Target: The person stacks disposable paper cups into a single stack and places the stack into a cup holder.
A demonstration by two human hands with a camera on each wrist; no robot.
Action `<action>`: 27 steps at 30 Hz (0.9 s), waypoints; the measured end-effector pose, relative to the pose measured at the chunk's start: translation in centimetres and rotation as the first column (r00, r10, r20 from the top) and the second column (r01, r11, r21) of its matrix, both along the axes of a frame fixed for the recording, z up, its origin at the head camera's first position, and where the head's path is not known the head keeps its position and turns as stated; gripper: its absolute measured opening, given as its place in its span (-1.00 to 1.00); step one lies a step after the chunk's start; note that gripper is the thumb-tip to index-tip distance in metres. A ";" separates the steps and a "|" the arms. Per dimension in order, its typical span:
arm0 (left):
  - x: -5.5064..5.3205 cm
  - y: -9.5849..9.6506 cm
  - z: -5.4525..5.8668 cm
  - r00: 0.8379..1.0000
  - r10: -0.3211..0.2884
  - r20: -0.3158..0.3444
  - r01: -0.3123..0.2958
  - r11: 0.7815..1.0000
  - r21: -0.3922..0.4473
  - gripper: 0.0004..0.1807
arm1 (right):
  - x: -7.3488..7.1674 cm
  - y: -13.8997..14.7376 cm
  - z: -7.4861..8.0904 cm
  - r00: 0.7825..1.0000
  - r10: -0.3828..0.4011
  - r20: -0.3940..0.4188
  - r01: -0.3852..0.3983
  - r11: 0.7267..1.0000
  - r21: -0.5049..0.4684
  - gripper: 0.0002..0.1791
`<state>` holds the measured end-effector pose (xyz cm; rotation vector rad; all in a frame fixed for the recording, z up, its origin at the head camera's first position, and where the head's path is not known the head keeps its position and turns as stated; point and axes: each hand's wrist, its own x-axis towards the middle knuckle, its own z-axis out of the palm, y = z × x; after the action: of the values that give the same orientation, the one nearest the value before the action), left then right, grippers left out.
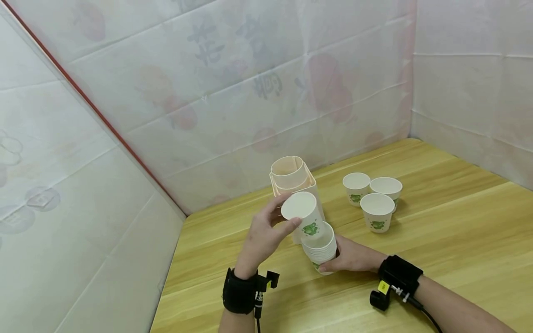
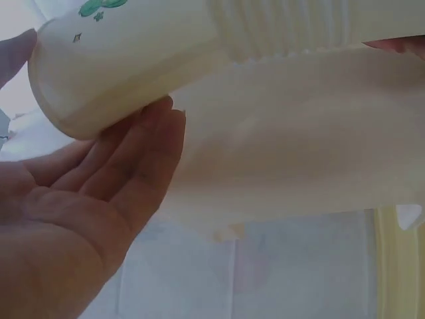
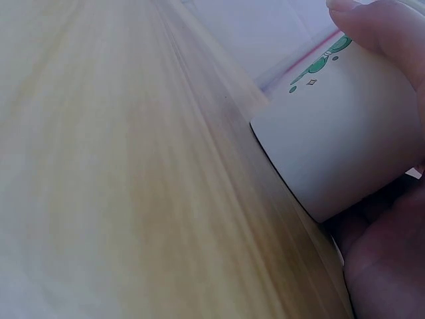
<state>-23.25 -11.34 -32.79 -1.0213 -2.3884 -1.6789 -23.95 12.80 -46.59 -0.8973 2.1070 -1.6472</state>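
A white paper cup with a green print (image 1: 310, 217) is pinched between the thumb and fingers of my left hand (image 1: 264, 233). Its base sits at the mouth of a nested stack of paper cups (image 1: 319, 252). My right hand (image 1: 351, 256) grips that stack low on its side. In the left wrist view, the single cup (image 2: 133, 73) lines up with the ribbed rims of the stack (image 2: 282, 26). The right wrist view shows the stack's bottom cup (image 3: 345, 126) close to the wooden tabletop, with the right thumb over its side.
Right behind the hands stands a cream holder (image 1: 291, 178) with a round tube and a squarish body. Three separate paper cups (image 1: 376, 208) stand upright to the right on the wooden table (image 1: 449, 222). Patterned white sheeting (image 1: 250, 92) borders the table at the back and sides.
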 end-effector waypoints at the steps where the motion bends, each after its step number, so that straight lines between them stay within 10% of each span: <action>1: -0.1 0.1 -0.2 1.000 -0.015 -0.007 0.015 1.000 -0.013 -0.43 | 0.0 0.0 0.0 1.000 -0.003 -0.007 0.003 1.000 0.005 -0.23; 17: -1.4 1.0 -2.5 0.980 -0.166 0.107 0.188 0.949 -0.252 -0.32 | 0.1 -0.1 0.1 0.999 -0.041 0.026 0.040 0.999 0.019 -0.17; 27: -1.9 0.5 -3.5 0.926 -0.280 0.253 0.338 0.913 -0.228 -0.36 | 0.1 -0.2 0.1 0.999 -0.046 0.002 0.046 0.999 0.018 -0.20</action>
<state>-25.12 -10.84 -36.25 -1.3943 -2.7783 -1.6625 -23.83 12.63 -46.54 -0.8469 2.1532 -1.6482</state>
